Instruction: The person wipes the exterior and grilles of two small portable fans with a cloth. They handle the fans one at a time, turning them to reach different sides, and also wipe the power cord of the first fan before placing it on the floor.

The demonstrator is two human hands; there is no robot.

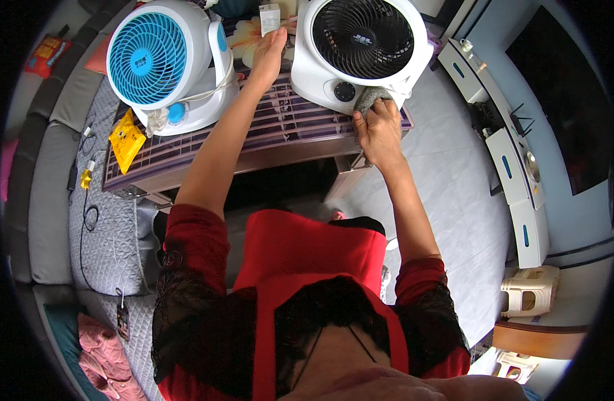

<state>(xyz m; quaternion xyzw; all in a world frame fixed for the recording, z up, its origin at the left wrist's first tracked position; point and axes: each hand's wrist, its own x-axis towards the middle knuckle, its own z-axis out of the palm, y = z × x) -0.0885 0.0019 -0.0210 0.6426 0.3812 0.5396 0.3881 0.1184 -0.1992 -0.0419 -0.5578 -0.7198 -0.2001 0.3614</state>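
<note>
My right hand (379,128) grips a grey cloth (371,96) at the lower front of a white fan (312,82) with a black grille, right of its black dial (344,91). My left hand (268,61) reaches between this fan and a white fan (206,113) with a blue grille. Its fingertips overlap the lower edge of a small white box (270,19) that bears writing; whether they touch it is unclear. Both fans stand on a low table covered with a dark striped tablecloth (272,123). A pale cable lies across the blue fan's base.
A yellow packet (126,142) lies at the table's left corner. Beyond it is a grey sofa (51,200) with cables, a phone (123,321) and pink clothing (106,356). To the right stand a white TV cabinet (510,165) and beige plastic stools (531,290) on the tiled floor.
</note>
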